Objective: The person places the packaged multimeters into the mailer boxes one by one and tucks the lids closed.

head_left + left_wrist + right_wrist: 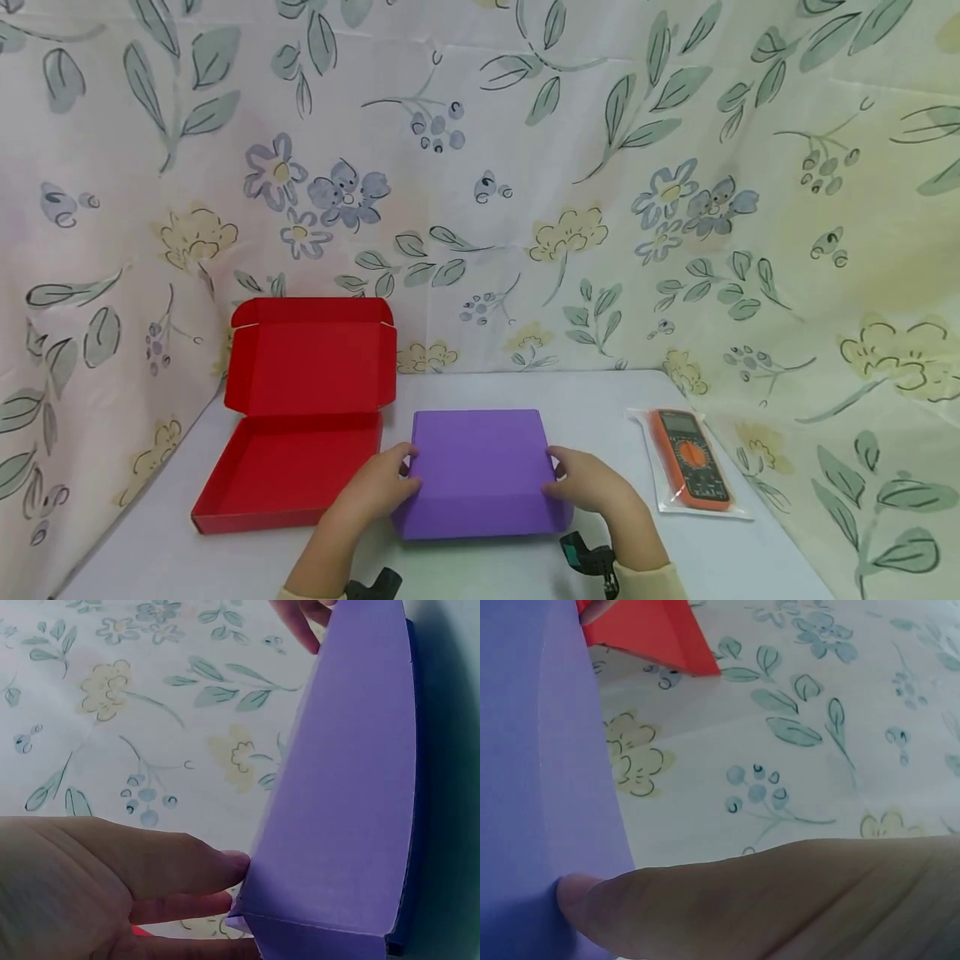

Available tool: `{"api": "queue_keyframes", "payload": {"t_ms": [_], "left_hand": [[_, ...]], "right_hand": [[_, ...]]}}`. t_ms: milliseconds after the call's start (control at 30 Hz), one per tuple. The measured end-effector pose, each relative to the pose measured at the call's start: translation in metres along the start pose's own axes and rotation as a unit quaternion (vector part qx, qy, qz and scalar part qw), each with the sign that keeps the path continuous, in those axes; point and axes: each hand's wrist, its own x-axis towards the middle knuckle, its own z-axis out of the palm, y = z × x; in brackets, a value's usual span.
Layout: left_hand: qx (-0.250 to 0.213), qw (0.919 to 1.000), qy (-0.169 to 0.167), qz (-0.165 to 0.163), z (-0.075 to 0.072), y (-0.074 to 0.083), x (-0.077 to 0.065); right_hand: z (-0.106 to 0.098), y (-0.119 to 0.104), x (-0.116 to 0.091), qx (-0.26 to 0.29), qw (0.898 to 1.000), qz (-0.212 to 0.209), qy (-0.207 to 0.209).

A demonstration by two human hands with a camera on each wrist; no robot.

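Note:
A purple cardboard box [480,458] is at the middle of the white table, a fold line running across its front part. My left hand [382,481] grips its left side, with the thumb [217,866] at the edge of a purple panel. On the opposite side my right hand [594,481] holds the box, its thumb [585,896] pressed against the purple surface. The fingers farther under the box are partly hidden. To the left stands a red cardboard box [300,467] with its lid [311,358] raised and its inside showing.
At the right on the table [600,392] lies an orange and black multimeter [692,458] in a clear plastic bag. A floral cloth [480,167] hangs behind the table and along both sides. Dark wrist-camera mounts [588,557] sit below the hands.

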Motion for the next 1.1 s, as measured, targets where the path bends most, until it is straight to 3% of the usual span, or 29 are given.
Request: {"api": "queue_keyframes", "payload": {"t_ms": [200,533,800,1100], "left_hand": [[0.008,0.9999,0.001,-0.008,0.000,-0.001,0.001],[0.083,0.9961,-0.017,-0.025,-0.005,0.010,-0.009],[0.091,0.9943,-0.030,-0.047,-0.005,0.016,-0.016],[0.148,0.9857,-0.026,-0.075,-0.006,0.021,-0.021]], "right_hand": [[0.003,0.002,0.002,-0.013,1.000,0.009,0.000],[0.002,-0.001,-0.002,-0.052,0.998,0.039,0.008],[0.001,-0.003,-0.005,-0.041,0.997,0.063,-0.002],[0.001,-0.002,-0.005,-0.051,0.997,0.061,-0.013]]}}
